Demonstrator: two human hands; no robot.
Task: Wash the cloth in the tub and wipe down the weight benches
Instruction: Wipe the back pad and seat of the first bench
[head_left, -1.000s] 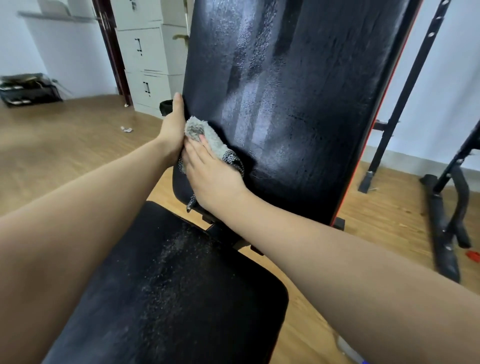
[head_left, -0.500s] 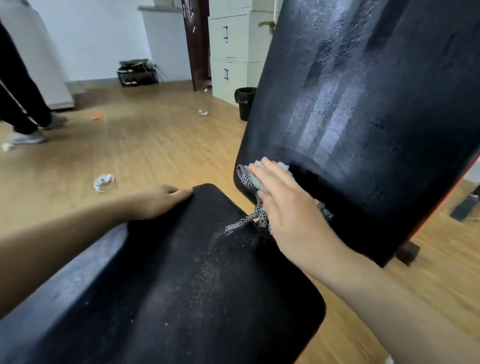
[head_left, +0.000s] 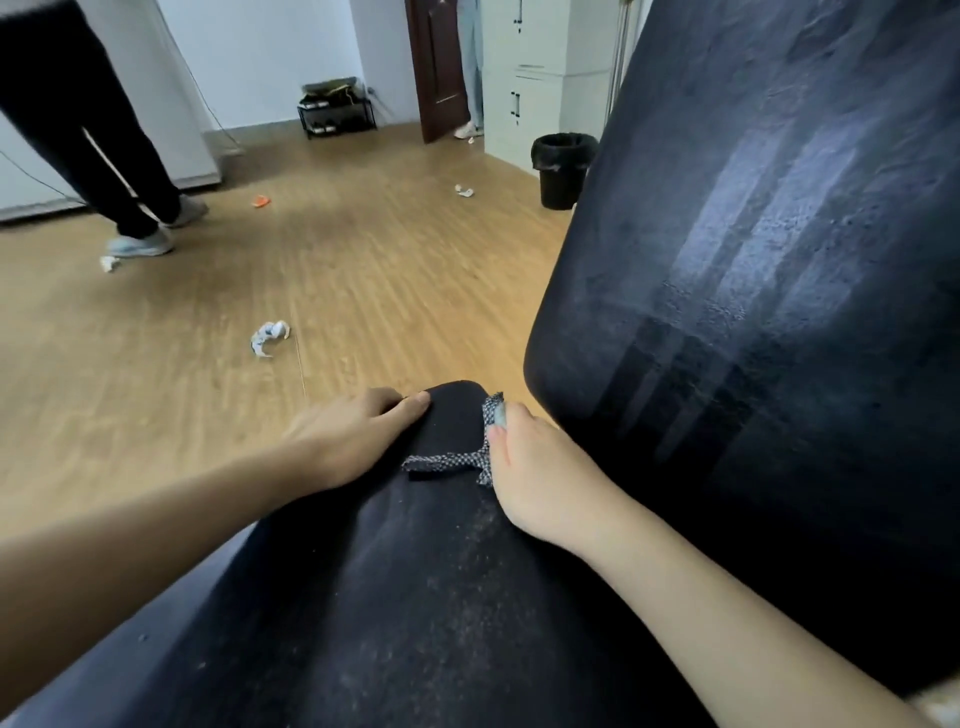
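R hand (head_left: 540, 467) grip is bunched round the checkered cloth (head_left: 457, 460) at the far end of the seat pad (head_left: 415, 597), just below the backrest (head_left: 753, 312). L hand (head_left: 353, 441) lies flat on the pad edge, holding nothing. Dusty pad runs lengthwise back toward the body, so prob the wipe pulls that way.

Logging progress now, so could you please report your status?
Left hand rests on seat pad edge. Right hand grips cloth on the pad. Pad dusty; nothing blocking.

Tilted backrest (head_left: 779, 260) right, open floor (head_left: 322, 291) left.
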